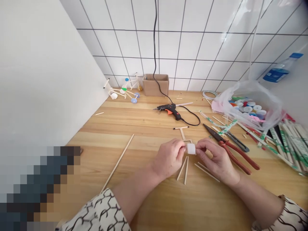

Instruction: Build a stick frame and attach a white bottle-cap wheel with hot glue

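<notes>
A white bottle cap [191, 149] is held up on its side over the table between my two hands. My left hand [169, 157] pinches at its left edge with thumb and fingers. On the opposite edge, the fingertips of my right hand [215, 158] are closed on the cap. Just behind it lies a small frame of wooden sticks [183, 133] with a dark-tipped crosspiece. Short wooden sticks [186, 171] rest on the table below the cap, and a couple more stick pieces [208, 173] lie partly under my right hand.
A black hot glue gun [169, 110] lies farther back before a cardboard box [156, 86]. Red-handled pliers [231, 150] and a utility knife [237, 141] are at right, near a plastic bag [271, 99] of caps. Stick-and-cap models [125, 91] stand back left; a long stick [117, 162] lies left.
</notes>
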Demonstrator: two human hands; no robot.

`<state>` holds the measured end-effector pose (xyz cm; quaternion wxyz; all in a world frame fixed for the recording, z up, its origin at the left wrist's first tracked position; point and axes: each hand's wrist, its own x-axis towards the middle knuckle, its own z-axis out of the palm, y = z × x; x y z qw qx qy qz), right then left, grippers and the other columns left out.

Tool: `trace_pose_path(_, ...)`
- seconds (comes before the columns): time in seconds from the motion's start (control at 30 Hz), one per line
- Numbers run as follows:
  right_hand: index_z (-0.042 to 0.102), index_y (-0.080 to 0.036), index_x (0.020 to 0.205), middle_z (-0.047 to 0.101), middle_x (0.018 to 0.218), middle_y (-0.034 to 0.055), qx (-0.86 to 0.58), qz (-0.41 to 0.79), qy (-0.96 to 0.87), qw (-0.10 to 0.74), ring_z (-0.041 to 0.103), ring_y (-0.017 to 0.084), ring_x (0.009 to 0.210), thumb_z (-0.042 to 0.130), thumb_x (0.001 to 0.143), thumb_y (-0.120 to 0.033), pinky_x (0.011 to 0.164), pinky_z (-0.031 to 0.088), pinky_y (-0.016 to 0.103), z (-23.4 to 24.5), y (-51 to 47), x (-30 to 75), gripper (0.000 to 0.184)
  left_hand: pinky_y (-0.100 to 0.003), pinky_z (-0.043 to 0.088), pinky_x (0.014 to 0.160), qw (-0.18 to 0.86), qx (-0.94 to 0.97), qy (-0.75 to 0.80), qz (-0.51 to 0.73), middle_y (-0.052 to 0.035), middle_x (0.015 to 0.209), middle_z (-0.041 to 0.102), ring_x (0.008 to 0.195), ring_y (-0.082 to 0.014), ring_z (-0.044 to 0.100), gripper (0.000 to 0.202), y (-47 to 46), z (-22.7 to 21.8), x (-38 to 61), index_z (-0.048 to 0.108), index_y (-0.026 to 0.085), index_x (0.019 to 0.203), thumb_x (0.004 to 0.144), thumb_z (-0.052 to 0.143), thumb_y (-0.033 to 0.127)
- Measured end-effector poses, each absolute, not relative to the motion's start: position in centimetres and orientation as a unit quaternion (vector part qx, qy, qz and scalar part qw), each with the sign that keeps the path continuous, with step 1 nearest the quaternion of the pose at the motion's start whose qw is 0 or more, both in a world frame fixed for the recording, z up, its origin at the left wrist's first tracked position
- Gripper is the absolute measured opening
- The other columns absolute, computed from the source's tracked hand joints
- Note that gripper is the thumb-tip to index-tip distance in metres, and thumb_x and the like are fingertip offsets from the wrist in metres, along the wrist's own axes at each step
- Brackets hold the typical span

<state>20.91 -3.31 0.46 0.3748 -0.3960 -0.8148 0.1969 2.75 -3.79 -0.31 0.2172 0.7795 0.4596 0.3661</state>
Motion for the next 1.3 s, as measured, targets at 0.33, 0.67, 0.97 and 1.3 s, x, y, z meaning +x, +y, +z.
trace_pose_path(0.33, 0.053, -0.02, 0.076, 0.057, 0.075, 0.0031, -0.428, 0.166, -0.805, 0.376, 0.054, 0.016, 0.068, 0.049, 0.084, -0.016, 0.062, 0.045, 0.028, 1.1, -3.4, 21.1, 0.01, -0.024, 0.042, 0.06, 0.224, 0.784, 0.455, 0.359, 0.0, 0.068, 0.059, 0.065, -0.0139, 0.056, 0.015, -2.9, 0.3, 3.1, 0.053, 0.019, 0.073, 0.084, 0.044, 0.014)
trace_pose_path(0.67, 0.058, -0.019, 0.082, 0.055, 0.074, 0.0013, -0.464, 0.232, -0.77, 0.372, 0.051, 0.015, 0.068, 0.052, 0.085, -0.021, 0.065, 0.043, 0.029, 0.6, -1.5, 21.2, 0.007, -0.023, 0.04, 0.064, 0.208, 0.776, 0.456, 0.382, -0.0009, 0.075, 0.058, 0.071, -0.0135, 0.054, 0.015, -1.1, -0.5, 2.9, 0.053, 0.018, 0.079, 0.086, 0.041, 0.012)
trace_pose_path(0.97, 0.055, -0.017, 0.079, 0.054, 0.072, 0.0034, -0.425, 0.234, -0.782, 0.392, 0.051, 0.015, 0.068, 0.048, 0.085, -0.015, 0.064, 0.043, 0.028, -0.4, -1.8, 20.5, 0.009, -0.023, 0.038, 0.062, 0.222, 0.788, 0.451, 0.354, 0.0001, 0.072, 0.055, 0.065, -0.0124, 0.051, 0.017, -1.6, -1.4, 2.1, 0.051, 0.019, 0.078, 0.089, 0.038, 0.019)
trace_pose_path(1.3, 0.054, -0.018, 0.072, 0.056, 0.066, 0.0009, -0.5, 0.235, -0.752, 0.359, 0.052, 0.013, 0.061, 0.048, 0.085, -0.021, 0.058, 0.042, 0.024, 0.4, -1.1, 21.1, 0.015, -0.022, 0.037, 0.057, 0.257, 0.74, 0.505, 0.362, 0.0022, 0.064, 0.052, 0.059, -0.0108, 0.047, 0.017, -1.7, -0.5, 1.9, 0.054, 0.018, 0.076, 0.087, 0.044, 0.026)
